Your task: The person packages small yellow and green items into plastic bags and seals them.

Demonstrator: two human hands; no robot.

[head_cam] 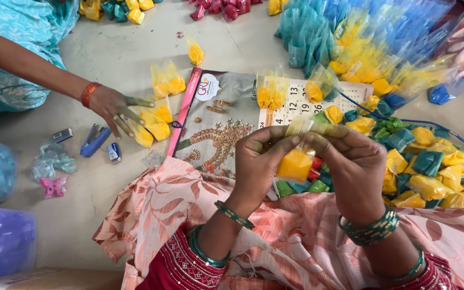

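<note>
1. The left hand (259, 161) and the right hand (353, 161) meet over the person's lap, above the near edge of the floor (108, 215). Both are closed on one small clear packet of yellow powder (295, 164).
2. The left hand's fingers curl round the packet's left side, thumb on top. The right hand's fingers pinch the packet's upper plastic from the right.
3. Just beyond the hands a calendar (226, 123) lies flat on the floor, with a few yellow packets resting on its far edge.
4. To the right of the hands a heap of yellow, green and blue packets (430, 172) covers the floor; some red ones show just under the held packet.
5. At the left, another person's hand (116, 110) reaches in with fingers spread, touching a small cluster of yellow packets (154, 126).
6. A blue stapler (95, 140) lies on the floor just left of that hand, a pink butterfly clip (53, 187) nearer the left edge.
</note>
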